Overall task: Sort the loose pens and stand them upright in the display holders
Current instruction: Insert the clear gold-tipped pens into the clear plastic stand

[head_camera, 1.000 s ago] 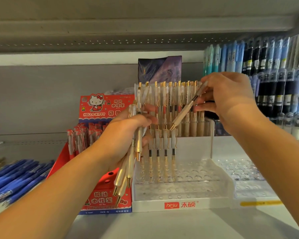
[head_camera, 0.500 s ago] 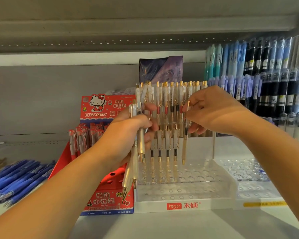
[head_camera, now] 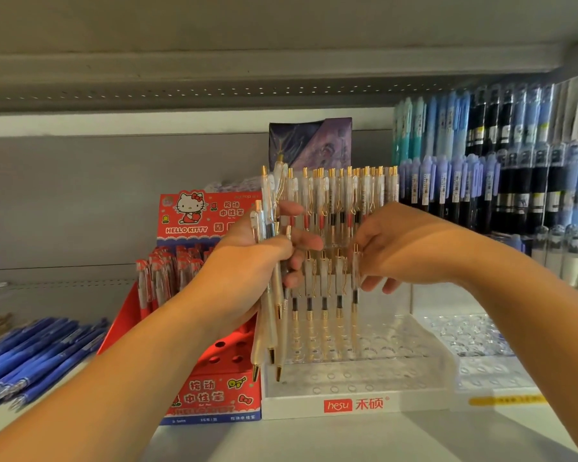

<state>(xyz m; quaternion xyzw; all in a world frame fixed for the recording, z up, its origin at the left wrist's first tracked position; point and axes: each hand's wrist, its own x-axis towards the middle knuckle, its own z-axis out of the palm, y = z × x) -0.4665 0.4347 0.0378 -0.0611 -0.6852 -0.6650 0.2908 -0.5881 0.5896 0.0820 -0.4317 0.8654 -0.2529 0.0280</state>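
While left grip (head_camera: 247,271) clutches pens (head_camera: 270,315), right grip (head_camera: 401,248) pinches 1 standing pen (head_camera: 355,296).

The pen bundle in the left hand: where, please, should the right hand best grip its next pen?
Probably its clip end, pinched from the right. The left hand wraps the pen bundle mid-barrel, so only clip ends above and tips below are free, and the right hand, pinching a standing pen, is nearer the tops.

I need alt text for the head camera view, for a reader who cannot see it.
The right hand pinches a white pen standing upright in the clear display holder, while the left hand grips a bundle of similar pens. A red pen box stands beside the holder.
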